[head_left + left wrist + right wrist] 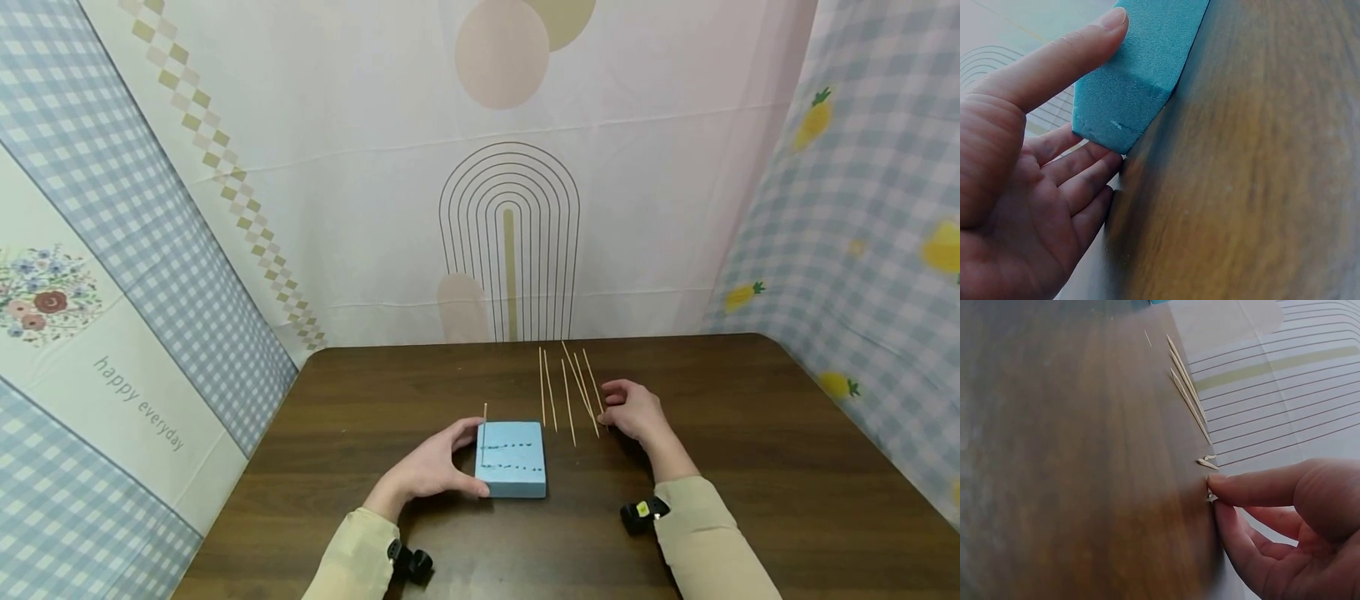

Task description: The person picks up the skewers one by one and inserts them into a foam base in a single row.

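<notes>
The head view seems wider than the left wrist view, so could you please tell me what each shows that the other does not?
Only the head view shows the right hand, the loose sticks, the upright stick at the blue block, the dark marks on the block's top, and the pineapple-print cloth.

Only the left wrist view shows the palm side of the left hand and a small pale nick in the block's side.

Both share the left hand holding the block, the wooden table and the line-patterned backdrop.
</notes>
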Action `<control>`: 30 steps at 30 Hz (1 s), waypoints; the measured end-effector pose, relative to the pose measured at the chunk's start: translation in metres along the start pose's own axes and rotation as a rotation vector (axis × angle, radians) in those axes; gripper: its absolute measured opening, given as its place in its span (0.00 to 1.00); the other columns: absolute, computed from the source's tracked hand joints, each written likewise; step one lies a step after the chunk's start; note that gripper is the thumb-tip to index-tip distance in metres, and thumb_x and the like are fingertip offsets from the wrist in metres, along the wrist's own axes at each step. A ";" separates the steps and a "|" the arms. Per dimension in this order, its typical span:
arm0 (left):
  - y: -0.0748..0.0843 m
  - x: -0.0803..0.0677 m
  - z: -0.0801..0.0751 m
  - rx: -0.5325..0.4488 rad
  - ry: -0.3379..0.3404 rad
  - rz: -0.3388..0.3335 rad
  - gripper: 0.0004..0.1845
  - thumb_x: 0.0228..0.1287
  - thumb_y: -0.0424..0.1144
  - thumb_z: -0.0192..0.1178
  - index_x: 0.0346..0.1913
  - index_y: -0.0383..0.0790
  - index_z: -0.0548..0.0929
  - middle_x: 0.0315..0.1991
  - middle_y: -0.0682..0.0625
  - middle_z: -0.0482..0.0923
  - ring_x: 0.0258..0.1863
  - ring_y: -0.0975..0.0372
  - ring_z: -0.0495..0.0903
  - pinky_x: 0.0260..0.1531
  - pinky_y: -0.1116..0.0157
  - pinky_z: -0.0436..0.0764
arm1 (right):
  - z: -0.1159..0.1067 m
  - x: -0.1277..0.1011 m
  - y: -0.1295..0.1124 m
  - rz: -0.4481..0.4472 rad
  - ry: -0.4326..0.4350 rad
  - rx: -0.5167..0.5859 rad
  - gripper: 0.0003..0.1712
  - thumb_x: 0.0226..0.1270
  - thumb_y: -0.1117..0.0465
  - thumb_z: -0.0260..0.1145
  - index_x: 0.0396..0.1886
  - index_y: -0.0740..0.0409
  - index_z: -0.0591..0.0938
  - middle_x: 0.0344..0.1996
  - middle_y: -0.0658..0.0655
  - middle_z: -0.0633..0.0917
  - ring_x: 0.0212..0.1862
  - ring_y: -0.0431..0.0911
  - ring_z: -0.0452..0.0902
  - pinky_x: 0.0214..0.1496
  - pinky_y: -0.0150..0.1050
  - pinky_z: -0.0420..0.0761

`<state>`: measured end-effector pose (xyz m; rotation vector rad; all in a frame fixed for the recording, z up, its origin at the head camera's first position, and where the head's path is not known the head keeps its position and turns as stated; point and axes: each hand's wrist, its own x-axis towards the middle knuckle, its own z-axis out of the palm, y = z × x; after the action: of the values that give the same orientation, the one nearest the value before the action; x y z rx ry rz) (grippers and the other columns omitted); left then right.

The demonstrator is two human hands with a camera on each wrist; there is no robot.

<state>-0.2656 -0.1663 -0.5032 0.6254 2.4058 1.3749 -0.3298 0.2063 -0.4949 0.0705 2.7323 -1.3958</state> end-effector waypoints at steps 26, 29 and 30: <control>-0.002 -0.001 0.000 -0.006 -0.008 0.002 0.59 0.53 0.45 0.86 0.83 0.40 0.62 0.79 0.45 0.67 0.79 0.52 0.66 0.76 0.46 0.62 | -0.002 -0.003 0.001 -0.006 0.018 -0.018 0.34 0.62 0.71 0.72 0.70 0.67 0.77 0.56 0.71 0.84 0.54 0.63 0.81 0.49 0.53 0.83; -0.001 -0.001 0.000 -0.009 -0.010 0.004 0.59 0.53 0.44 0.86 0.84 0.38 0.61 0.80 0.45 0.66 0.79 0.52 0.66 0.76 0.46 0.62 | -0.003 -0.003 0.001 -0.007 0.017 -0.015 0.34 0.62 0.71 0.72 0.70 0.68 0.77 0.56 0.71 0.84 0.53 0.63 0.81 0.48 0.53 0.83; -0.001 -0.001 0.000 -0.009 -0.010 0.005 0.59 0.53 0.44 0.86 0.84 0.38 0.61 0.80 0.45 0.66 0.79 0.52 0.66 0.76 0.46 0.62 | -0.003 -0.003 0.001 -0.005 0.018 -0.011 0.34 0.62 0.71 0.72 0.70 0.68 0.77 0.56 0.71 0.84 0.53 0.63 0.81 0.48 0.53 0.83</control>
<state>-0.2654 -0.1672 -0.5041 0.6352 2.3909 1.3804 -0.3268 0.2094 -0.4937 0.0769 2.7565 -1.3882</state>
